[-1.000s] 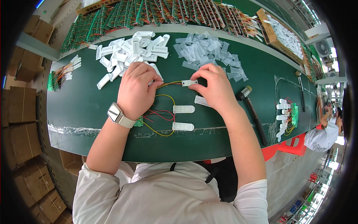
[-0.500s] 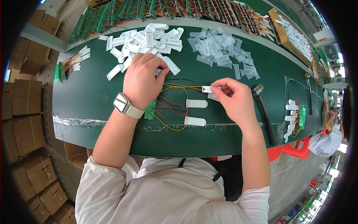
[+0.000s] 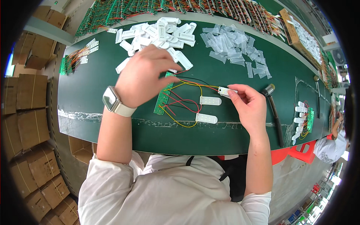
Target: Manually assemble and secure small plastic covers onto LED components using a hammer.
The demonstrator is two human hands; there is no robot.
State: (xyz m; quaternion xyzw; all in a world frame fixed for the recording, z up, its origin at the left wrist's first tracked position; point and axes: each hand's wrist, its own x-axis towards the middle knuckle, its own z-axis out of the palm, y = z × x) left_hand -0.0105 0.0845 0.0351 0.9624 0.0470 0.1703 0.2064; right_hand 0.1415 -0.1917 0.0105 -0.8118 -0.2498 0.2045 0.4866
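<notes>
My right hand [image 3: 249,107] pinches a small white LED board [image 3: 224,91] between thumb and fingers, its red, yellow and black wires running left. They lead to a long green circuit board [image 3: 162,98] lying on the table. Beside the upper end of that board, my left hand [image 3: 147,75] hovers with thumb and fingers apart, slightly blurred and seemingly holding nothing. Between the hands lie two white rounded covers with LED boards in them, the upper cover [image 3: 210,101] and the lower cover [image 3: 206,118], both wired to the green board.
Past my left hand is a heap of white plastic housings [image 3: 162,32]; a pile of clear plastic pieces [image 3: 232,43] lies to its right. A hammer [image 3: 275,114] rests beside my right hand. Wired boards [image 3: 123,11] line the far edge. A finished-looking wired set [image 3: 309,120] lies far right.
My left hand has come away leftward from the wires, and its fingers have spread, uncovering more of the green board. My right hand keeps its pinch on the LED board. The view has shifted slightly.
</notes>
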